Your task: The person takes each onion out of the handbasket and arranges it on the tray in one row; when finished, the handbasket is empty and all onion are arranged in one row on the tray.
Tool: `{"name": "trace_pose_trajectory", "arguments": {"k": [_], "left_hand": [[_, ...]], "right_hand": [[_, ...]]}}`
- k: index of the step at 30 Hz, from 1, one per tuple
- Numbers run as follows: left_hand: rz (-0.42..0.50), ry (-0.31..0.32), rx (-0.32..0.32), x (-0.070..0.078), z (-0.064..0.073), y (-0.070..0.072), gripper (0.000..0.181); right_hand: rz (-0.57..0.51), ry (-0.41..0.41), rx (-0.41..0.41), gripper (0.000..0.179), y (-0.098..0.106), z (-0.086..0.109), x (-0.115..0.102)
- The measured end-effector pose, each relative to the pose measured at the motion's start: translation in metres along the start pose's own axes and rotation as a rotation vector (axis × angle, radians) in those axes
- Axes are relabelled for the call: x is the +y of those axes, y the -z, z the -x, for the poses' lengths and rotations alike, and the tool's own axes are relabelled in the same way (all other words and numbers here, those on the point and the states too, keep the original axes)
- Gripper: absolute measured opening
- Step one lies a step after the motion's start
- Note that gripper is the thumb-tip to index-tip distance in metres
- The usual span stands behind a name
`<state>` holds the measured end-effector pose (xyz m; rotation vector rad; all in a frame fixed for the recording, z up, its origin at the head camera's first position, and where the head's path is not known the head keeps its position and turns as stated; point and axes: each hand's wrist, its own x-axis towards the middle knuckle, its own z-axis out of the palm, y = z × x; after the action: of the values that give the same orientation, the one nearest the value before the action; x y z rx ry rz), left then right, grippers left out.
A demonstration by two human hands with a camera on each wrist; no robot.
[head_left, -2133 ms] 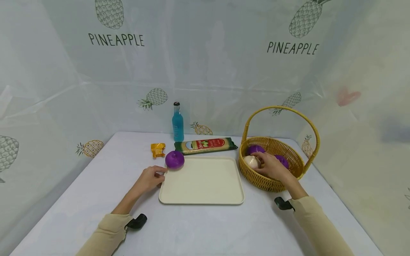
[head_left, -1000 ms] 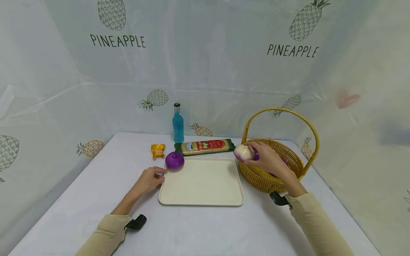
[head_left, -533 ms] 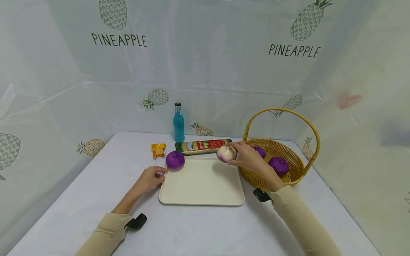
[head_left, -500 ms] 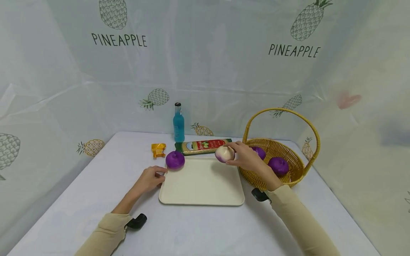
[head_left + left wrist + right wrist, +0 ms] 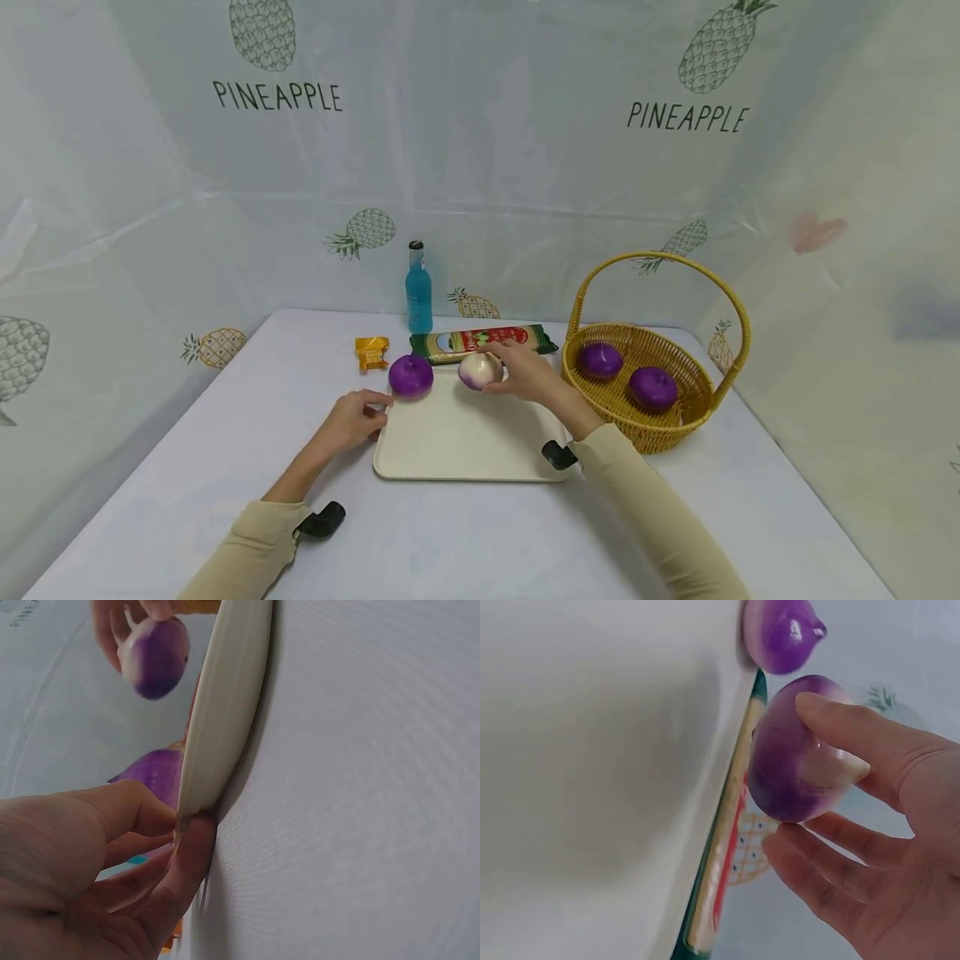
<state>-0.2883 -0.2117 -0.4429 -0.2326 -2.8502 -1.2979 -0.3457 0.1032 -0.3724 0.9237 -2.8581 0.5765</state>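
Currently, white-and-purple onion (image 5: 477,374): it hangs over the far half of the cream tray (image 5: 459,446), in your right hand (image 5: 523,372).
Right hand: your thumb presses one side and your fingertips the other; the pale pointed end turns back toward your palm, the rounded purple side away from it.
Onion to tray: you have clear air between them, as the left wrist view shows; downward is, in my judgement, the relation that matters most.
Nearer hand: plainly your right; your left hand (image 5: 354,420) pinches the tray's left edge, thumb above, a finger against the underside.
Far left corner of tray: a purple onion (image 5: 411,377) sits there, left of the one you hold, near but apart from it, and just beyond your left fingertips.
Far edge of tray: a green-and-gold packet (image 5: 463,341) lies lengthwise just past it, partly behind your right fingers.
Right edge of tray: a wicker basket (image 5: 647,437) stands just beside it, with two more onions (image 5: 653,389) inside, apart from each other.
Far edge of table: a blue bottle (image 5: 418,302) stands upright near it, and a small orange packet (image 5: 372,353) lies left of the tray's far left corner.
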Motion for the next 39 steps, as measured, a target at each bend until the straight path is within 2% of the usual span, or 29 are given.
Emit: {"name": "trace_pose_trajectory", "arguments": {"k": [15, 24, 39], "left_hand": [[0.026, 0.023, 0.005, -0.002, 0.001, -0.004, 0.036], [0.029, 0.021, 0.006, -0.002, 0.000, -0.003, 0.036], [0.004, -0.005, 0.010, -0.002, 0.000, -0.001, 0.036]], "right_hand": [[-0.022, 0.000, -0.033, 0.068, -0.031, -0.029, -0.016], [-0.046, -0.050, -0.029, 0.069, -0.042, -0.033, -0.014], [-0.082, -0.085, -0.038, 0.070, -0.043, -0.031, -0.020]]}}
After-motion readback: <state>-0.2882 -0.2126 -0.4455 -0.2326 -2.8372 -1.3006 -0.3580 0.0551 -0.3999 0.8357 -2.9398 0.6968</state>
